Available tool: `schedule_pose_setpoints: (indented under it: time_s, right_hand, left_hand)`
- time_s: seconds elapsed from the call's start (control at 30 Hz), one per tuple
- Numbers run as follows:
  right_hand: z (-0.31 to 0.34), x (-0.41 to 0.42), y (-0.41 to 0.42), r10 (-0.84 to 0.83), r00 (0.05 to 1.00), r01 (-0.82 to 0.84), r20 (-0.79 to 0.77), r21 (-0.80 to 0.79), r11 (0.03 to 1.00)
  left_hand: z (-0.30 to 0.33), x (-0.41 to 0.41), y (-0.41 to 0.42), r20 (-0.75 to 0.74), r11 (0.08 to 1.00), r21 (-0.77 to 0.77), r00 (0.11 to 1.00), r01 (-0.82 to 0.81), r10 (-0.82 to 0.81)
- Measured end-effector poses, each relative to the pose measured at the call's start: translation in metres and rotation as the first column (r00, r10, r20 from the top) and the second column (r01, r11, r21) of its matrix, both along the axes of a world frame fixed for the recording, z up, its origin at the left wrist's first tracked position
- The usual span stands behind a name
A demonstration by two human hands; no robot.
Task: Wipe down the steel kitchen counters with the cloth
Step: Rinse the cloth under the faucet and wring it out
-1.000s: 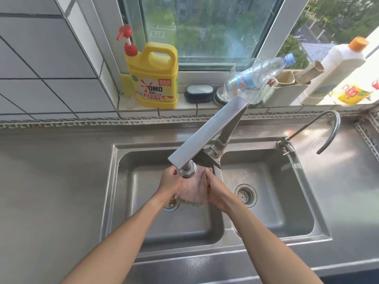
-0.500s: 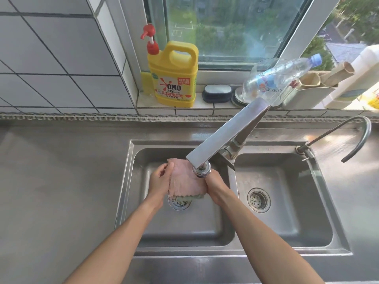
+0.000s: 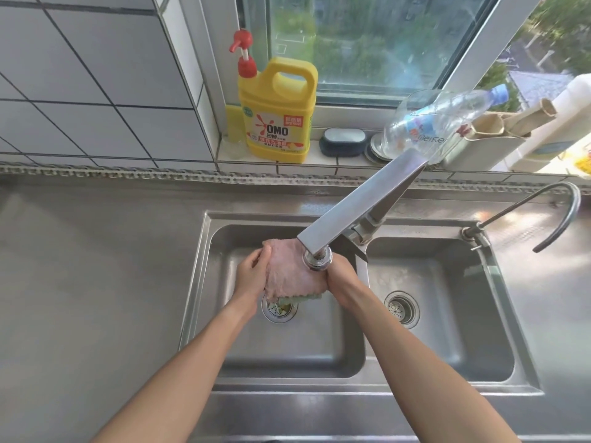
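Both hands, left hand (image 3: 252,278) and right hand (image 3: 340,276), are gripping the pink cloth (image 3: 289,274) over the left basin (image 3: 224,346) under the faucet (image 3: 358,212), so I'd wring it hard before hitting the counter (image 3: 96,282), avoids streaks.

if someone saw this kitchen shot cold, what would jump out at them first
Dead centre, the left hand and right hand grip a pink cloth over the left sink basin, right under the head of the flat steel faucet. Next comes the bright yellow OMO detergent jug with its red pump, standing on the tiled windowsill behind the sink, with a clear plastic bottle lying tilted farther right along that sill.
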State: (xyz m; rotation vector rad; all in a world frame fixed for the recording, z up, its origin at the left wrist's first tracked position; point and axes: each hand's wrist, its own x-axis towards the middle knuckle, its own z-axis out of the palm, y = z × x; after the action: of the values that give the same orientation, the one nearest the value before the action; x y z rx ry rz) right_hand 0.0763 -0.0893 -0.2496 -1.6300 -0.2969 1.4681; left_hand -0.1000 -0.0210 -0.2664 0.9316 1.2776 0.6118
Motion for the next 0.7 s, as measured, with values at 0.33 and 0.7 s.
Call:
schedule_pose_setpoints:
  time_s: [0.33,0.7]
  right_hand:
    - [0.019,0.023,-0.016,-0.182,0.983,0.182,0.002,0.073,0.981]
    - [0.034,0.029,-0.032,-0.319,0.948,0.316,-0.001,0.132,0.94]
  left_hand:
    - [0.003,0.039,-0.006,0.023,0.998,0.006,0.998,0.061,-0.061]
    - [0.01,0.069,-0.009,0.118,0.994,-0.061,0.99,0.085,-0.078]
